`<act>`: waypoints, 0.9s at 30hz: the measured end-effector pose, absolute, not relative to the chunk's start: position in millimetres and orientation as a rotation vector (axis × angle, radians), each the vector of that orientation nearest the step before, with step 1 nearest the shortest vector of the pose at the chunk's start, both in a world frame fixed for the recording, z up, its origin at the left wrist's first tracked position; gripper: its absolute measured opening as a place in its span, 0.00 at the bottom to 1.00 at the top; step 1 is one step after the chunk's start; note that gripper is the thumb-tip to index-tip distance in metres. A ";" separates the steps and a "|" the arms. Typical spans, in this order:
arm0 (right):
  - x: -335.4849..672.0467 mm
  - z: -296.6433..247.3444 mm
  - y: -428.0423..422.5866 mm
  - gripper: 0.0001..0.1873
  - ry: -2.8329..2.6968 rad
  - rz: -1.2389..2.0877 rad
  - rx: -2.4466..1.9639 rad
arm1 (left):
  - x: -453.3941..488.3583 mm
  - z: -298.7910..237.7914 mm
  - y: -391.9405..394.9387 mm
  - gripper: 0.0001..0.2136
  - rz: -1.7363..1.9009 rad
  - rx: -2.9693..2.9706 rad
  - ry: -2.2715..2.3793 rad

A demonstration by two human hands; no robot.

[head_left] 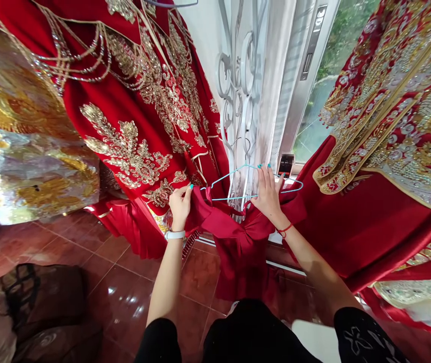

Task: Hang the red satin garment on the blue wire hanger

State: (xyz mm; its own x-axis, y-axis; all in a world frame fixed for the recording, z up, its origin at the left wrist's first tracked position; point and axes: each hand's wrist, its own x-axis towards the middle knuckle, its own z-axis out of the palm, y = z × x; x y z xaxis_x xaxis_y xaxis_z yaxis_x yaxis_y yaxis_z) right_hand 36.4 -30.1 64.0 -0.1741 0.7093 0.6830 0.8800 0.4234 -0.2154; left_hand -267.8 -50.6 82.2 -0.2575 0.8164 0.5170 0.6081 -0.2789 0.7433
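A plain red satin garment (pixel 238 242) hangs over the lower bar of a light blue wire hanger (pixel 234 174), whose hook sits on the white scrolled window grille (pixel 234 85). My left hand (pixel 180 204) pinches the garment's left edge next to the hanger's left end; it wears a white wristband. My right hand (pixel 268 194) rests on the hanger's bar, its fingers pressed over the red cloth folded there; a red string circles that wrist.
Red gowns with heavy gold embroidery hang at left (pixel 132 101) and right (pixel 389 151). A gold and silver garment (pixel 22 141) hangs at far left. A small dark device (pixel 286 165) stands on the sill. Dark bags (pixel 41 302) lie on the red tiled floor.
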 end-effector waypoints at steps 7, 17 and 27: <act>35.0 65.7 -31.1 0.51 -1.940 -0.287 -1.354 | -239.6 91.7 -51.0 0.16 1.545 2.075 1.727; -0.5 58.9 -57.7 0.39 -1.931 -0.192 -1.268 | -219.1 83.4 -82.2 0.14 1.513 2.050 2.169; -68.8 68.4 -6.0 0.19 -2.082 0.456 -1.133 | -201.6 86.8 -61.0 0.09 1.389 2.027 2.206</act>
